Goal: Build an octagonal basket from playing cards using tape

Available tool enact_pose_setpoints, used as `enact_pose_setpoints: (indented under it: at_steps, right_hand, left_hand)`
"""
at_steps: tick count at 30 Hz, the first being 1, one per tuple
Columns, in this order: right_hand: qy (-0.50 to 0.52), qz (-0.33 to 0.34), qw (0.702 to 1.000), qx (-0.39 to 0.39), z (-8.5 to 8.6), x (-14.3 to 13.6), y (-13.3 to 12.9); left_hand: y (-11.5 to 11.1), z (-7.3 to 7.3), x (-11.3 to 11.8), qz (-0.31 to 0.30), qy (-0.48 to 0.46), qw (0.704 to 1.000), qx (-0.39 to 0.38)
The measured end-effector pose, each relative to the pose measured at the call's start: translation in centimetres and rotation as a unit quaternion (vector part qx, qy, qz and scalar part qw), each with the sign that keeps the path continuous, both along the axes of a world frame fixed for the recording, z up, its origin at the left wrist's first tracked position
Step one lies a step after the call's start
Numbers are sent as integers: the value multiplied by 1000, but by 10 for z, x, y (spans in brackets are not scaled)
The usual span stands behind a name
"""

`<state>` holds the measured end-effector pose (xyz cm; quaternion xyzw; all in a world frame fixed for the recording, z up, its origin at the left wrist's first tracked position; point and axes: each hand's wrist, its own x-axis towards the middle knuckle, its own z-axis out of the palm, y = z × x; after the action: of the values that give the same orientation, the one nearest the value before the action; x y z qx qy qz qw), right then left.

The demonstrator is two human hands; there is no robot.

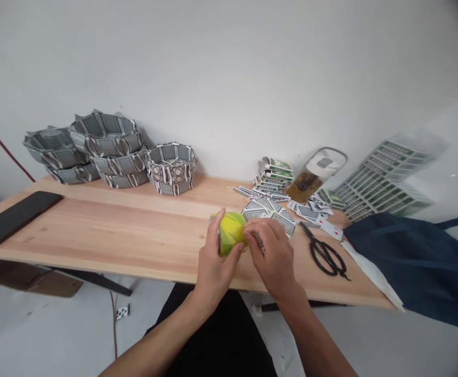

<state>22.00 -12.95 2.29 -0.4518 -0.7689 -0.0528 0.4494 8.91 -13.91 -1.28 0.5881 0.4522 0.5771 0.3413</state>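
A rounded yellow-green object (232, 230) with darker green bands is held above the front part of the table; its exact kind cannot be made out. My left hand (215, 256) grips it from the left, fingers behind and thumb along its lower edge. At its right edge, the fingertips of my right hand (270, 246) are pinched together, touching it. Just behind my right hand lie loose playing cards (266, 207), spread in a heap. Black-handled scissors (325, 254) rest to the right of that hand.
Baskets folded from cards (109, 152) stand at the back left, beside a smaller basket (171, 170). A black slab (17, 217) lies far left. Card boxes (274, 173), a bottle of amber liquid (311, 175), more stacked boxes (389, 173) and dark blue cloth (417, 272) occupy the right.
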Motion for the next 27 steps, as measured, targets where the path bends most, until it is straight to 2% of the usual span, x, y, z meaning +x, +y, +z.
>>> enact_pose_setpoints:
  at_steps: [10,15,22,27]
  right_hand:
    - [1,-5,999,43,-4,4,-8]
    - [-11,7,999,51,-7,4,-8]
    - [-14,11,999,45,-11,2,-11]
    - [-15,30,999,28,-15,-3,-13]
  left_hand:
    - [-4,-4,17,116,95,987,66]
    - [-5,-5,20,133,101,984,66]
    - [-3,-14,21,144,122,978,88]
    - [-2,-19,19,151,111,981,52]
